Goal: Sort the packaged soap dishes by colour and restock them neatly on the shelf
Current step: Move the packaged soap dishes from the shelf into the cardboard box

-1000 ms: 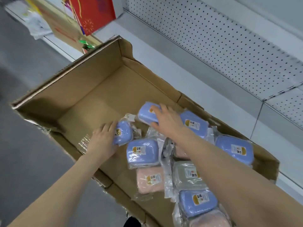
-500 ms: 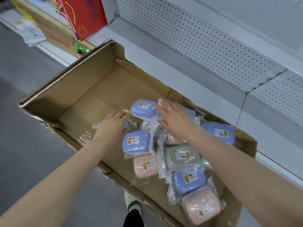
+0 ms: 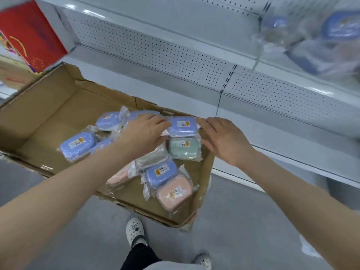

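Observation:
An open cardboard box on the floor holds several wrapped soap dishes in blue, green and pink. My left hand and my right hand flank a blue soap dish at the box's far right wall. The left fingertips touch its left end. Along its right edge, the right fingertips touch the wrap. Neither hand's fingers curl round it. A green dish lies just below it, near my right thumb. More blue dishes lie to the left. A blue dish and a pink dish lie nearer me.
A white shelf unit with a pegboard back runs behind the box. Its upper shelf at the top right holds blurred blue packaged dishes. A red gift bag stands at the top left. My foot in a white clog is below the box.
Both hands have moved right across the box, to either side of the blue dish by the right wall. My left hand has left the blue dish it touched at the left.

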The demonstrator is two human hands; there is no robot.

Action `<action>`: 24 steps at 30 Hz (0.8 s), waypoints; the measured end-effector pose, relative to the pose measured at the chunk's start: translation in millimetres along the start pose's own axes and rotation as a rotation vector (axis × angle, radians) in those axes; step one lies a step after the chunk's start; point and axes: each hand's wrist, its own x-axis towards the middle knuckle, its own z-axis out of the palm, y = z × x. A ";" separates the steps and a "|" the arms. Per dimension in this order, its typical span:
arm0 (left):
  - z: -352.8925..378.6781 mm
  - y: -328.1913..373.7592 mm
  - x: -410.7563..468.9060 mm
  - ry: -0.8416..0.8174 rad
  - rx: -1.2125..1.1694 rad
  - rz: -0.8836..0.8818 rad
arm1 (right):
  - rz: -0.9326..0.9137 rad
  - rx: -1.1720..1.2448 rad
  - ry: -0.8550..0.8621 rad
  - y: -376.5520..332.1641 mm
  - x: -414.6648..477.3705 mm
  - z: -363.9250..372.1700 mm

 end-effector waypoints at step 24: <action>-4.5 400.6 301.6 0.176 -0.151 0.259 | 0.655 -0.200 0.236 298.5 -359.2 -71.4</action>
